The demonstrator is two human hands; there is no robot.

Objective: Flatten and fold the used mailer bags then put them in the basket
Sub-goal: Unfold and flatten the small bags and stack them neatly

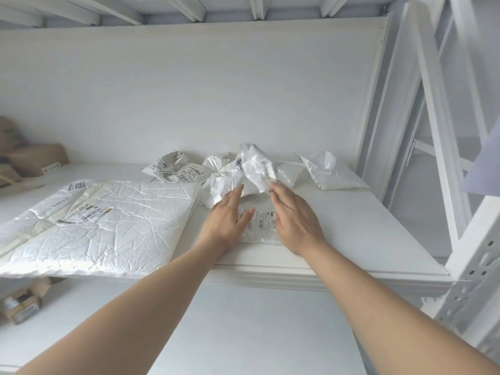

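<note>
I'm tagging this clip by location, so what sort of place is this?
Probably a storeroom or parcel-handling area. There is white metal shelving with perforated posts, used mailer bags with shipping labels lie on it, and cardboard boxes sit at the lower left.

storeroom | white metal shelving (481, 255) | used mailer bags (173, 169) | cardboard boxes (21, 304)

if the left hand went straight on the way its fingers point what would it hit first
Likely the crumpled mailer bag just past the left hand's fingertips; depth unclear.
</note>
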